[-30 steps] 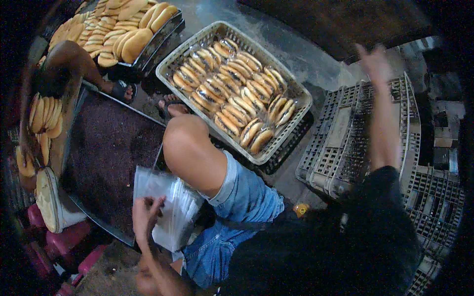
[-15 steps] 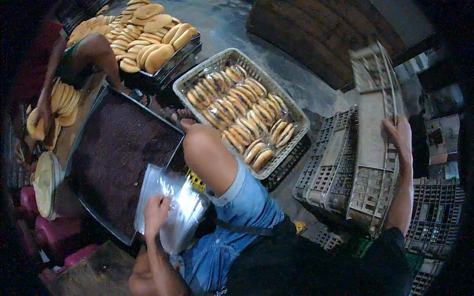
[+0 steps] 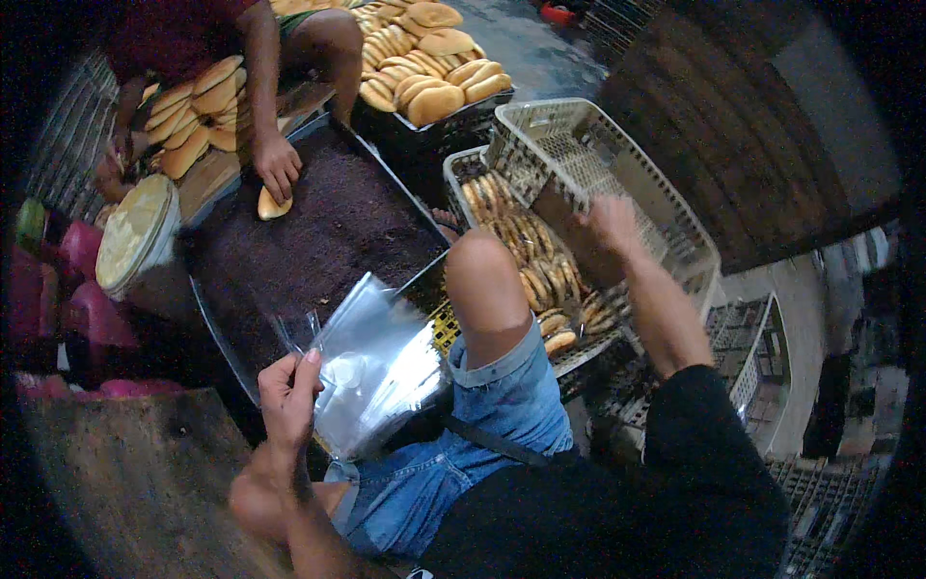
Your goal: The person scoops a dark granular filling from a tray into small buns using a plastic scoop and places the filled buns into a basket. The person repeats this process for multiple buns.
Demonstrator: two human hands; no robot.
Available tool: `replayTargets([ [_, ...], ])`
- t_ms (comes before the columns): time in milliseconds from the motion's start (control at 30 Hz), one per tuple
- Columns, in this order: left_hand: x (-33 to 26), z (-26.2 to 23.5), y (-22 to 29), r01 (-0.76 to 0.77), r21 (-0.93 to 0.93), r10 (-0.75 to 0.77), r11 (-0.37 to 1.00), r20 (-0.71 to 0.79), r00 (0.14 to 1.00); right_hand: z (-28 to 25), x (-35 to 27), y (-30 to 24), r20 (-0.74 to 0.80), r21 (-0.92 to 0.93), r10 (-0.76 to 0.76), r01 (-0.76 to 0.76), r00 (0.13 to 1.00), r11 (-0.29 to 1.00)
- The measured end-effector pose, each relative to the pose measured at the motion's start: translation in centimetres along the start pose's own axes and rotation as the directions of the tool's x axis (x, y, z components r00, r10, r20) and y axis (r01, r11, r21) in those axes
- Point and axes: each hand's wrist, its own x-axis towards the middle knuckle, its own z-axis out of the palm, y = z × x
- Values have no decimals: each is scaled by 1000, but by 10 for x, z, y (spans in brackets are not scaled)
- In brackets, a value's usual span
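My left hand (image 3: 291,398) pinches the edge of clear plastic bags (image 3: 376,372), which fan out above my lap beside the tray of dark crumbly filling. My right hand (image 3: 615,232) is smeared by motion at the near side of a pale plastic crate (image 3: 666,207). Its fingers are too blurred to show a grip. That crate sits partly over another crate (image 3: 465,159), which holds rows of bagged, filled buns (image 3: 531,256). The upper crate hides part of those rows.
A co-worker's hand (image 3: 277,164) holds a bun (image 3: 274,204) over the filling tray (image 3: 214,333). Split buns (image 3: 198,111) lie beside them, near a tub of pale cream (image 3: 135,236). More buns (image 3: 434,58) are heaped at the back. Another crate (image 3: 748,357) stands at right.
The pale crate has gone from the stack at right to over the crate of bagged buns, my right hand moving left with it. The view has shifted left. The co-worker's hand now reaches over the filling.
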Motion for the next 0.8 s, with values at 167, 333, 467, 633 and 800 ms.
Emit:
replayTargets([
  [167, -14, -6, -24, 59, -52, -66, 997, -138, 988, 42, -21, -103, 115, 237, -16, -11, 993, 971],
  [333, 5, 15, -5, 36, -11, -36, 999, -16, 999, 46, -15, -124, 189, 405, -167, 78, 968, 911],
  [467, 19, 40, 13, -38, 138, 46, 990, -49, 998, -25, -6, -128, -283, 729, -340, 432, 897, 532],
  [633, 45, 70, 22, -345, 446, 420, 826, -78, 904, -131, -54, -215, -371, 807, -696, 584, 615, 86],
  [800, 85, 85, -18, 379, -151, -385, 913, -10, 923, -102, -71, -250, -137, 991, -346, 132, 928, -38],
])
